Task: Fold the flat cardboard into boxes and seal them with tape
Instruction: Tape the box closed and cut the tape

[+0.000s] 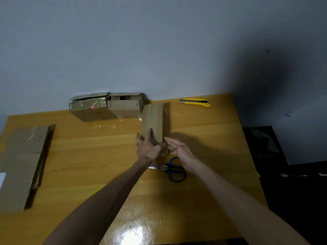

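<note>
A narrow flat piece of brown cardboard [154, 119] stands tilted up over the middle of the wooden table [88, 152]. My left hand [147, 147] grips its lower end, fingers spread up the front face. My right hand [178, 147] is at the lower right edge with fingers loosely curled; whether it touches the cardboard is unclear. Two folded boxes sit against the wall: a tape-wrapped one [91, 108] and a plain one [125, 106]. A stack of flat cardboard [23, 163] lies at the table's left edge.
Blue-handled scissors [172, 169] lie on the table just under my wrists. A yellow utility knife [196, 102] lies at the far right by the wall. The table's right edge drops off to a dark area [292, 183].
</note>
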